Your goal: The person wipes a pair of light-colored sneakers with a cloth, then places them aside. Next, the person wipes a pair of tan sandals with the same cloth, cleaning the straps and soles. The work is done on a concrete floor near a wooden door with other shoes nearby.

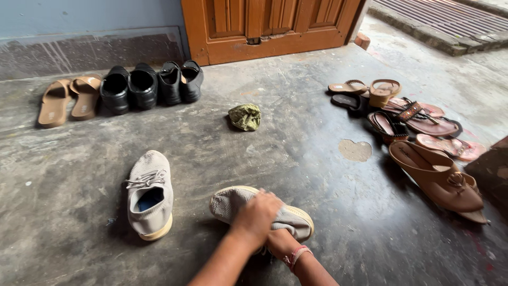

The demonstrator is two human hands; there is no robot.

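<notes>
Grey knit sneaker, pale yellow sole, lying on its side on the concrete floor at the near centre of the view. The person's left hand lies over its upper, fingers curled down and pressed around the fabric. The right hand, with a pink band at the wrist, sits beneath the left and against the shoe's heel end; whether its fingers are closed on the shoe cannot be told, since the left hand covers them.

Second grey sneaker, matching, upright just to the left, apart from the held one; laces tied, blue lining showing in its opening, nothing else seen inside.

Crumpled olive-green cloth, on the floor beyond the hands, well apart from both sneakers.

Row along the far wall, left to right: a pair of tan slides; two pairs of black shoes, touching side by side, openings dark.

Heap at the right: assorted sandals in tan, black and pink, overlapping; nearer, a large brown sandal with a knot ornament.

Wooden door, orange-brown, behind the row. Round pale patch in the concrete near the sandal heap.
</notes>
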